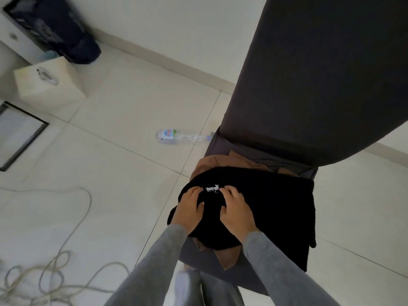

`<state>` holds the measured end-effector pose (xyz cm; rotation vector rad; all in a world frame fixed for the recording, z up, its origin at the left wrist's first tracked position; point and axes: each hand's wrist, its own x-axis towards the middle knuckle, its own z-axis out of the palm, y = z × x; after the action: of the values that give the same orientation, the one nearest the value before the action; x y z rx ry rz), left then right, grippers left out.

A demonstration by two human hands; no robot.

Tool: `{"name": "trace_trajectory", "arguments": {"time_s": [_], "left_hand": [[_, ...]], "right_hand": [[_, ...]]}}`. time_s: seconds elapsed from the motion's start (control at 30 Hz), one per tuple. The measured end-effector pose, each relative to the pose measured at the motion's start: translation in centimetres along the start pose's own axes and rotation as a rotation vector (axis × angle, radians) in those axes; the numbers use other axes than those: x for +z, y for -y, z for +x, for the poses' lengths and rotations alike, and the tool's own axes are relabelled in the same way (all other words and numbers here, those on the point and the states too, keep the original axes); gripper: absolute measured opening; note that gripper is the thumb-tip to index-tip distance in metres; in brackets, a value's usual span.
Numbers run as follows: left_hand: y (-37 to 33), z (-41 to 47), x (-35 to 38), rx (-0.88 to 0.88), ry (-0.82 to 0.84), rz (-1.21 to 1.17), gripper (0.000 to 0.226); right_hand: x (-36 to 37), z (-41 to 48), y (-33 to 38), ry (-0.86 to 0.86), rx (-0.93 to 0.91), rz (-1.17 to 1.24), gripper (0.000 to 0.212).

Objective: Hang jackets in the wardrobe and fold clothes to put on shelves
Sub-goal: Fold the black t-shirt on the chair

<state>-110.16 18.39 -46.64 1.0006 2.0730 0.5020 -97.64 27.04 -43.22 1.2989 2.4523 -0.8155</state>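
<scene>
**Both hands grip a black garment on the chair seat.**

The left hand (190, 209) and right hand (237, 209) sit side by side with fingers curled into the black garment (276, 206), one on each side of a small white mark. The garment lies bunched on the seat of the grey chair (309, 74), on top of a brown garment (212, 161). Judged progress is early: neither item is folded or hung, and no wardrobe or shelf is in view. A plastic bottle (176, 135) lies on the floor to the far left.
</scene>
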Motion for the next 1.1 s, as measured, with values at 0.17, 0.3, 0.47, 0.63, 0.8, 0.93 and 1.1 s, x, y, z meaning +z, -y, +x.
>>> {"name": "trace_trajectory", "arguments": {"time_s": [0.17,0.3,0.47,0.63,0.8,0.93,1.1], "left_hand": [[0.2,3.6,2.0,0.015,-0.014,0.114,0.046],[0.6,4.8,1.8,0.022,-0.101,0.135,0.024],[-1.4,3.7,0.2,0.112,-0.114,0.037,0.011],[-3.5,1.6,-2.2,0.166,0.013,0.273,0.030],[-5.7,-0.9,-5.6,0.054,0.109,0.190,0.032],[-11.2,-3.0,-10.3,0.140,0.145,-0.158,0.035],[-19.9,-4.9,-16.4,0.179,0.083,-0.480,0.029]], "right_hand": [[1.6,3.5,-0.8,-0.070,0.015,-0.162,0.035],[1.0,5.3,-0.9,-0.103,-0.024,-0.220,0.016],[-1.1,3.7,-1.6,-0.134,-0.047,0.088,0.008],[-5.3,0.0,-1.7,-0.335,-0.014,0.532,0.021],[-12.0,-3.3,-0.9,-0.562,0.039,0.765,0.022],[-19.5,-6.8,1.0,-0.705,-0.062,0.750,0.018],[-27.8,-10.7,2.3,-0.902,-0.122,0.706,0.020]]}}
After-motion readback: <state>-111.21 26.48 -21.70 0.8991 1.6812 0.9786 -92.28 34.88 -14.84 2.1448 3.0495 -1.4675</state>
